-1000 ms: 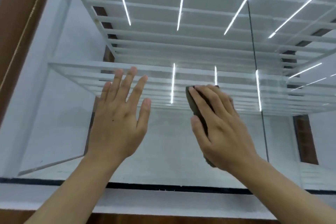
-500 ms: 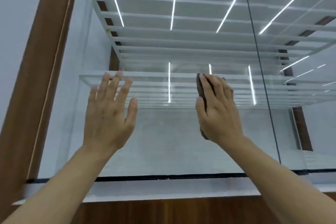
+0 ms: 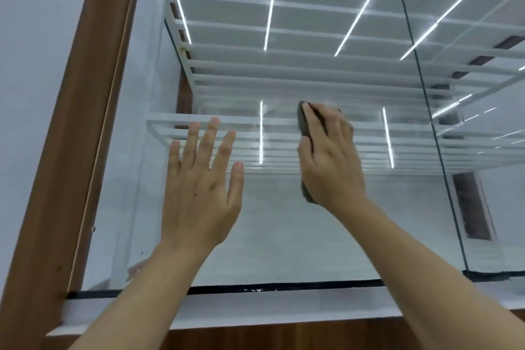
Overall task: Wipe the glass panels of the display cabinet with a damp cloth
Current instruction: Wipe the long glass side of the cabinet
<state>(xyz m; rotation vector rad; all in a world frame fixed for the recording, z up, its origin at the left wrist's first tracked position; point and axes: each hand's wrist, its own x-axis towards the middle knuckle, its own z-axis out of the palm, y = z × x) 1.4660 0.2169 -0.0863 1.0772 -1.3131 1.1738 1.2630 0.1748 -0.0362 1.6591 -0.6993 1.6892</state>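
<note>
The right hand (image 3: 331,156) holds the dark cloth (image 3: 303,122) flat against the left glass panel (image 3: 284,236), fingers laid over it and thumb hooked at its left edge, level with the near shelf edge behind the glass. The left hand (image 3: 199,187) is open with fingers spread just to the left; whether it touches the glass I cannot tell. To wipe well, keep even pressure through the whole palm, run overlapping strokes out to the wooden frame (image 3: 85,122) and the seam (image 3: 426,111) on the right, and keep bare fingers off wiped areas to avoid smudges.
</note>
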